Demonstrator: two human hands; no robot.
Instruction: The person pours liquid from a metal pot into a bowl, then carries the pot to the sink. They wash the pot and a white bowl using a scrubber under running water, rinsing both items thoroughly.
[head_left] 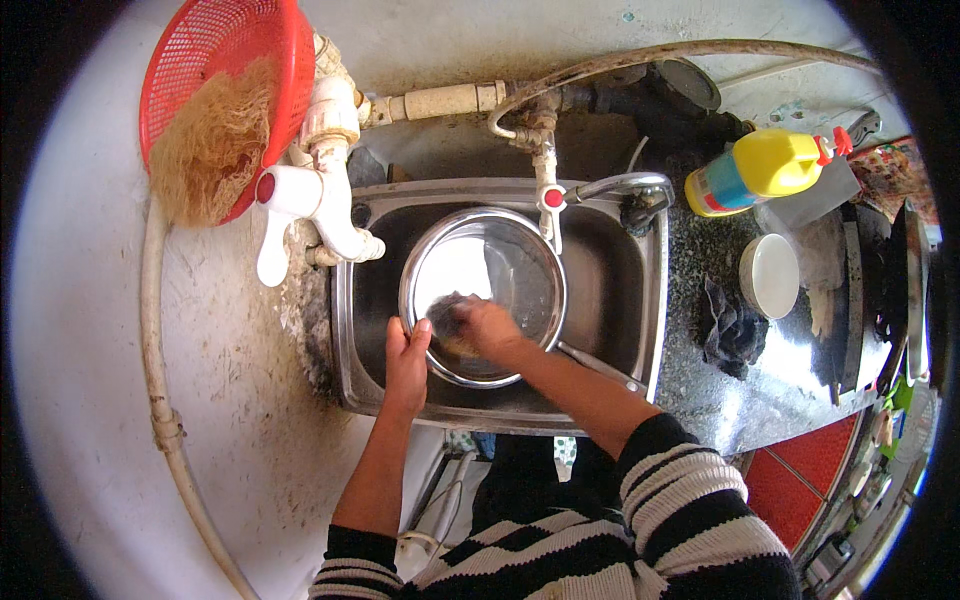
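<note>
A shiny round metal saucepan (518, 268) sits in the steel sink (610, 270), its handle (602, 367) pointing to the lower right. My left hand (406, 362) grips the pan's near left rim, thumb over the edge. Inside the pan, my right hand (488, 330) presses a dark, fuzzy scouring pad (447, 313) against the lower left of the inner wall. Motion blurs the pad and the fingers, and the hand covers part of the pad.
Over the sink's back edge hang a white tap (335, 215) and a second, red-knobbed tap (551, 200). A red basket (290, 110) with tan fibre is at upper left. On the right counter are a yellow bottle (770, 165), white bowl (770, 277) and dark cloth (733, 330).
</note>
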